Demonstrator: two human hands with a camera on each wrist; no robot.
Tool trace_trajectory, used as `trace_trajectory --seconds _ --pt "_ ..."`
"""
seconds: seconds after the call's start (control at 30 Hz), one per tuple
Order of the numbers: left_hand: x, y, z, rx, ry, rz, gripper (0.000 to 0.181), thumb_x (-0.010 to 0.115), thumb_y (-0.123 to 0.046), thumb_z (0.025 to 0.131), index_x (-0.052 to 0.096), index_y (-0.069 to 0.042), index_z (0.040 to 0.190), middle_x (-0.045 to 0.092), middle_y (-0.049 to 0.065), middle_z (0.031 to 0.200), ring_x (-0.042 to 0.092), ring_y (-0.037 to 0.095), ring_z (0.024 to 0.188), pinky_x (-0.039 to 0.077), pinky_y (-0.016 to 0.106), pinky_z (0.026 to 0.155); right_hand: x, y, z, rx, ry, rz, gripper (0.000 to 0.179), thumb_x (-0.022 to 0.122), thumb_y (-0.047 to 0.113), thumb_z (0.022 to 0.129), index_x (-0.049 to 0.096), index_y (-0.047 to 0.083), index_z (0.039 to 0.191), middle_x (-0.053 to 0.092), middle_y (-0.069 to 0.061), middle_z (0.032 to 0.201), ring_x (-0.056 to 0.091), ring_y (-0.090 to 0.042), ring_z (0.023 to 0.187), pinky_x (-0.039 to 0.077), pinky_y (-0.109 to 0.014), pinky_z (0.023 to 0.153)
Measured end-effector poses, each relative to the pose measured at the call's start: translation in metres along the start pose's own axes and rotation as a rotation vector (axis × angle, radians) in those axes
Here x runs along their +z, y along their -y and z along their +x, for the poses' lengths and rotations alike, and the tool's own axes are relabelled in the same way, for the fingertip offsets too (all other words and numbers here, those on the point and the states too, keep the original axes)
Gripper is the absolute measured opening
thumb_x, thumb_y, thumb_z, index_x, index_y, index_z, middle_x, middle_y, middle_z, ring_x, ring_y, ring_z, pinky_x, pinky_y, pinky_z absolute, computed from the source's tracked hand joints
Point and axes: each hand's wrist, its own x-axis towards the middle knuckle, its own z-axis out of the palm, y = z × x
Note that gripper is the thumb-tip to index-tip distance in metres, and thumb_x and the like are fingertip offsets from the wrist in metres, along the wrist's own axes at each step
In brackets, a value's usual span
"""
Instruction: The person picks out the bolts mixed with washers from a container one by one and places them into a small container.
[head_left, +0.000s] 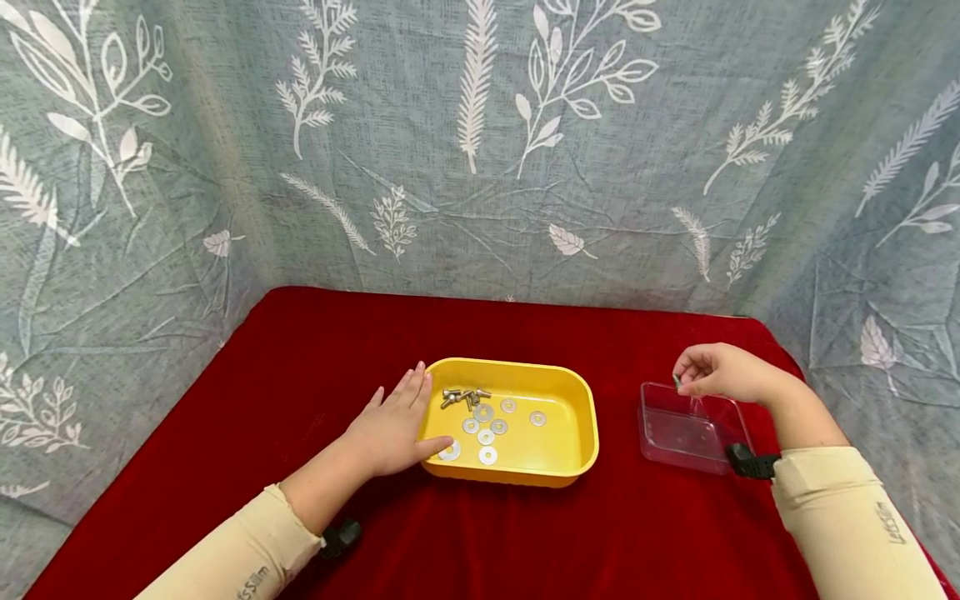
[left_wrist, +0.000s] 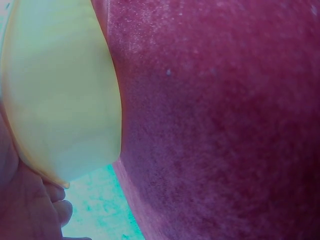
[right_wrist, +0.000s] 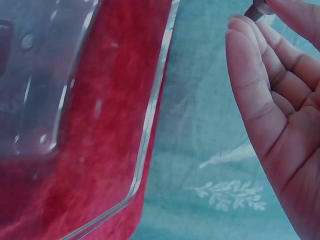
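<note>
In the head view my right hand point(head_left: 716, 371) is over the far left rim of a clear plastic box point(head_left: 682, 454). Between thumb and fingertips it pinches a small metal bolt point(right_wrist: 255, 14), whose dark threaded end shows in the right wrist view. My left hand point(head_left: 390, 429) rests against the left side of a yellow bin point(head_left: 525, 475), fingers straight, thumb reaching over the rim. Inside the bin lie several bolts point(head_left: 467, 397) in a heap at the far left. Several flat washers point(head_left: 483, 412) are spread about its left and middle floor.
A red velvet cloth point(head_left: 337, 333) covers the table under both containers. Grey-green curtains point(head_left: 420, 125) with white leaf prints hang behind and at both sides. The clear box stands to the right of the bin, with a strip of red cloth between them.
</note>
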Motion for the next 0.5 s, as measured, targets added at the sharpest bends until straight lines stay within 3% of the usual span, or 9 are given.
trace_trajectory --seconds 0.33,0.5 --pt "-0.003 -0.002 -0.002 -0.001 0.002 -0.013 0.094 0.045 -0.063 0.085 0.009 0.000 0.146 -0.001 0.014 0.152 0.006 0.026 0.139 0.016 0.054 0.106 0.005 -0.015 -0.007 -0.004 0.011 -0.005 0.025 0.068 0.012 0.081 0.057 -0.004 0.096 0.060 -0.007 0.080 0.056 -0.011 0.070 0.050 -0.032 0.065" --pt "-0.004 -0.002 -0.003 -0.001 0.002 -0.014 0.094 0.045 -0.063 0.085 0.010 0.000 0.146 -0.001 0.014 0.152 0.007 0.026 0.139 0.016 0.054 0.106 0.007 -0.022 -0.006 -0.059 0.010 0.009 0.025 0.065 0.012 0.083 0.058 -0.006 0.098 0.062 -0.004 0.079 0.057 -0.012 0.070 0.051 -0.034 0.065"
